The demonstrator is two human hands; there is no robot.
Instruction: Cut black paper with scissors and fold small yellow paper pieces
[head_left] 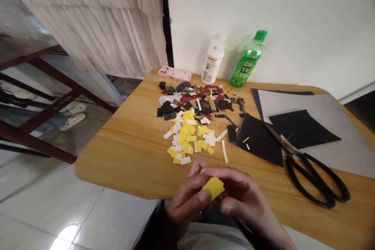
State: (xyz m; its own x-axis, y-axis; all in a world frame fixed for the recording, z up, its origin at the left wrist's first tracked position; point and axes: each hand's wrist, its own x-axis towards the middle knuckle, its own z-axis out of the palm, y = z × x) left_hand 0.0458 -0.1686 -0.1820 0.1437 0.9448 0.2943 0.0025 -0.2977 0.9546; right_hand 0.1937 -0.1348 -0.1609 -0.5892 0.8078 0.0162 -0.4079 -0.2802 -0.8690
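Small yellow paper pieces (215, 188), stacked or folded, are pinched in my left hand (187, 195), its thumb pressing on their face. My right hand (249, 193) curls around the far and right side of the same paper, its thumb near the lower edge; part of its grip is hidden. Just beyond my hands lies a pile of yellow and white paper scraps (187, 134). Behind it spreads a heap of black, dark red, brown and grey scraps (202, 99). Black-handled scissors (293, 154) rest to the right, blades partly over black paper (258, 138).
A grey sheet (310, 105) with another black piece (304, 127) on it covers the table's right side. A green bottle (247, 60), a white bottle (213, 62) and a pink phone case (175, 73) stand or lie by the wall. A wooden chair (58, 97) is at left.
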